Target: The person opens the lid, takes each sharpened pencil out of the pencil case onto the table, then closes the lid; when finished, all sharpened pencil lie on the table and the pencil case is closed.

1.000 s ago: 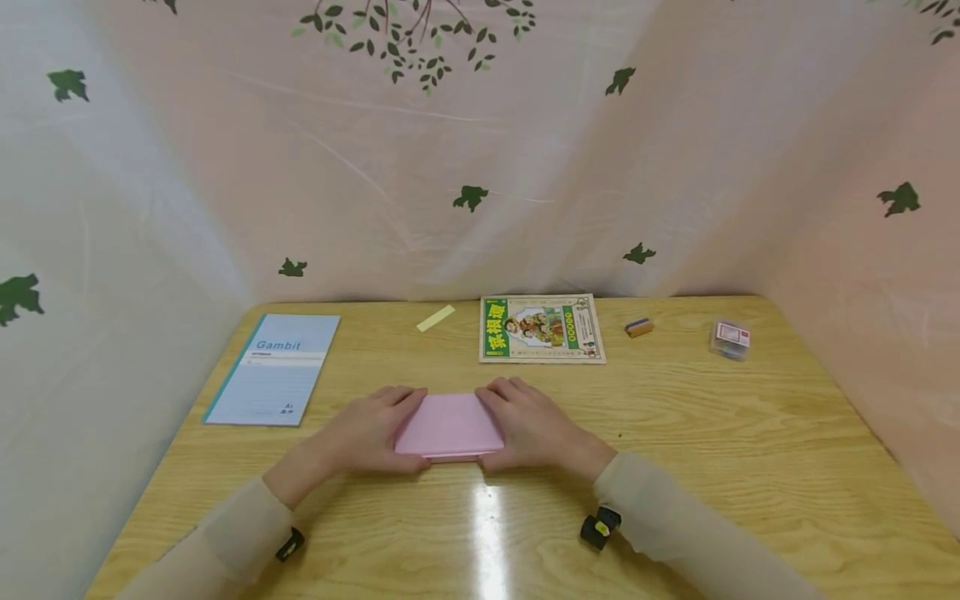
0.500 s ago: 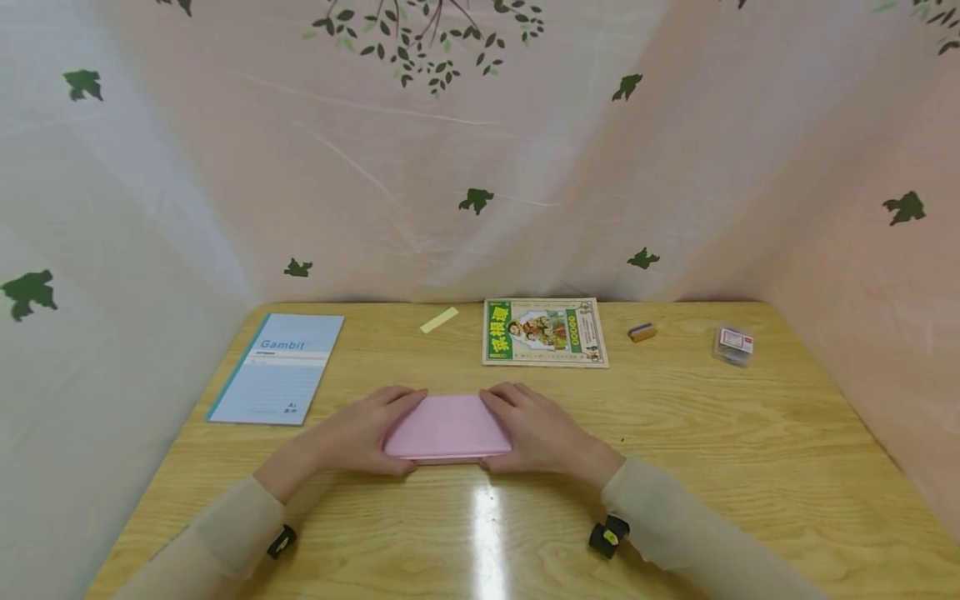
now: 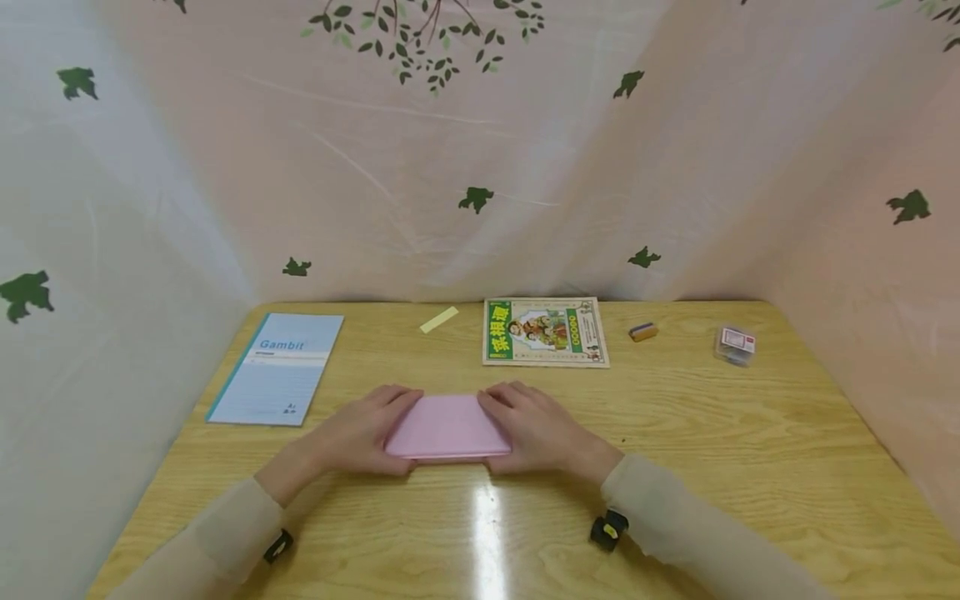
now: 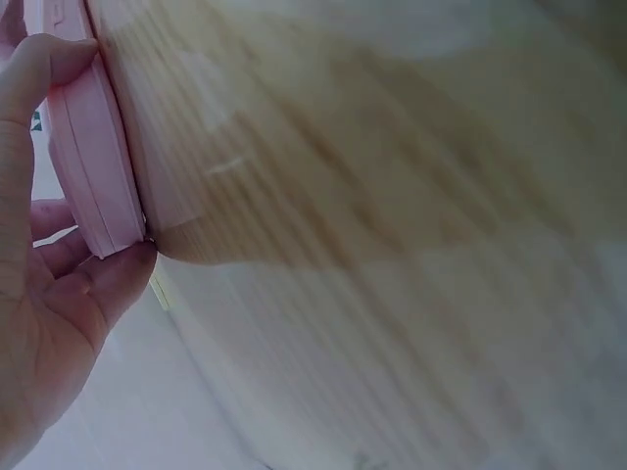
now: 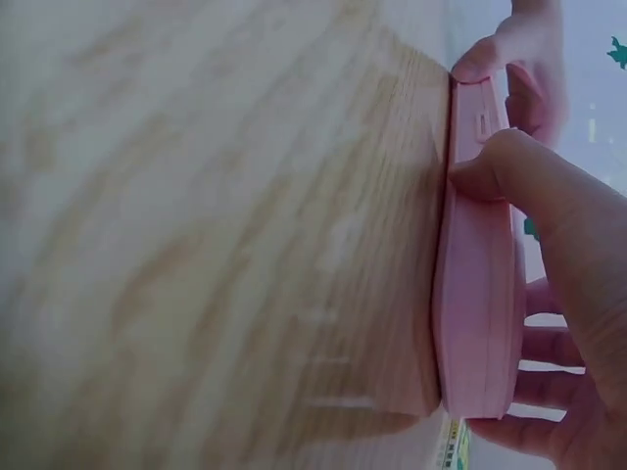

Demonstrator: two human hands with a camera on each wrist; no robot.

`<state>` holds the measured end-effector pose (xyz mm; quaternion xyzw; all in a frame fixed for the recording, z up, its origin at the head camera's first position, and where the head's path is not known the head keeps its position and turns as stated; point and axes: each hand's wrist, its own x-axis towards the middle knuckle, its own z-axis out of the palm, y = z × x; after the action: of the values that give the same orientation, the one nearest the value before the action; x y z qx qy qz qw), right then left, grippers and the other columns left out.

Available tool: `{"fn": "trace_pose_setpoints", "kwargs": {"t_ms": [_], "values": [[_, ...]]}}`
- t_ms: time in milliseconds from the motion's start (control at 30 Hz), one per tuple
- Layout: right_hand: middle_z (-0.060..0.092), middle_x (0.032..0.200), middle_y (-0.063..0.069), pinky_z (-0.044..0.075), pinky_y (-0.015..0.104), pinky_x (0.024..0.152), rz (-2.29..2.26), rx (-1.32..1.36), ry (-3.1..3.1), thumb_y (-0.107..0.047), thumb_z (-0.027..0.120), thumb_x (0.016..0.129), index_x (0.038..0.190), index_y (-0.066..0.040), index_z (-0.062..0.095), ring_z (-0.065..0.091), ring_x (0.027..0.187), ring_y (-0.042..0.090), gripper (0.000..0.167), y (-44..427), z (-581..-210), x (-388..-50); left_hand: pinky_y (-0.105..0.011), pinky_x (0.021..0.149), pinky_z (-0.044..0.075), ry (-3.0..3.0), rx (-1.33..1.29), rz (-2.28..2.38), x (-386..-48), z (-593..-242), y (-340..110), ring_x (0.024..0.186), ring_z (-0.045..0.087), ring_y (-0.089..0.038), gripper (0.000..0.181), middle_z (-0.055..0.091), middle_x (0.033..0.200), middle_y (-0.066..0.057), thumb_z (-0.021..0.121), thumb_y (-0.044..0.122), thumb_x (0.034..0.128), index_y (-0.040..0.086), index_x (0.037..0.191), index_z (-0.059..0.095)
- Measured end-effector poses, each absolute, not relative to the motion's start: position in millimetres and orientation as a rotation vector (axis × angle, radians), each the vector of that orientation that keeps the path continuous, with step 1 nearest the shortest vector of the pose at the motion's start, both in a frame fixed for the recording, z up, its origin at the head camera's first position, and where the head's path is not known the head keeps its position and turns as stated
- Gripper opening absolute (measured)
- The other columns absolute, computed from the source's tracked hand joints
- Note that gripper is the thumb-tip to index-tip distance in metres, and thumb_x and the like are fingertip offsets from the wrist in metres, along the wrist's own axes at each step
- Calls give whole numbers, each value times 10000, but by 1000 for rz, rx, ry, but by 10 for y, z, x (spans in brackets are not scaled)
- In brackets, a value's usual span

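A flat pink case (image 3: 447, 427) lies on the wooden table (image 3: 390, 533), between my two hands in the head view. My left hand (image 3: 360, 432) grips its left end, thumb at the near side and fingers at the far side. At the right end my right hand (image 3: 542, 432) holds it the same way. A seam runs along the side of the pink case (image 4: 90, 147) in the left wrist view. The right wrist view shows a small slotted tab on the near side of the pink case (image 5: 477, 294). What is inside is hidden.
A blue-white notebook (image 3: 277, 375) lies at the left. Along the back are a yellow strip (image 3: 438, 320), an illustrated booklet (image 3: 546, 332), a small orange-and-blue block (image 3: 642, 332) and a small clear box (image 3: 735, 346). A patterned cloth (image 3: 375, 167) hangs behind the table.
Since a second ago my hands have moved slightly apart along the pink case, showing more of its top. The head view shifted a little. Over the last half second hardly anything has moved.
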<state>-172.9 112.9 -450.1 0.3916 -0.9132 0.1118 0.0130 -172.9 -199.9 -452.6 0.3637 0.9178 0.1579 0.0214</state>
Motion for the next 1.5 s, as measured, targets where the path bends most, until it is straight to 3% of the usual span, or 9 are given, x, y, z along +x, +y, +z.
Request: {"fn": "trace_pose_setpoints", "kwargs": {"t_ms": [233,700,1300,1500], "values": [[529,1444,119,401,475,1099,282,1282,-2823,-620,716,823,1489,-86,510,509,1310,312,878,1177,-4495,-1741,-426,966,515,2883,1195,456,-1701,-4545,-1969,1183,560,-242,964,561,1340,-106,807,542,737,9,1473,486],[552,1414,150,473,459,1035,224,1383,-2885,-583,740,822,1470,-71,528,571,1243,336,853,1184,-4316,-1824,-477,1000,493,2870,1146,426,-1685,-4499,-1916,1235,546,-298,939,545,1368,-131,790,543,769,16,1480,478],[592,1410,102,430,372,1086,514,1484,-3035,-609,697,882,1432,-56,575,563,1289,240,790,1216,-4156,-2034,-527,1048,440,2771,1016,610,-1741,-4497,-1969,1275,527,-321,1031,519,1426,-145,858,560,727,28,1508,446],[567,1447,62,431,367,1081,731,1464,-3072,-611,696,884,1468,-90,547,546,1300,184,797,1244,-4133,-2113,-579,1110,356,2709,906,867,-1713,-4506,-2011,1371,441,-390,1047,446,1513,-198,908,453,727,17,1531,398]]}}
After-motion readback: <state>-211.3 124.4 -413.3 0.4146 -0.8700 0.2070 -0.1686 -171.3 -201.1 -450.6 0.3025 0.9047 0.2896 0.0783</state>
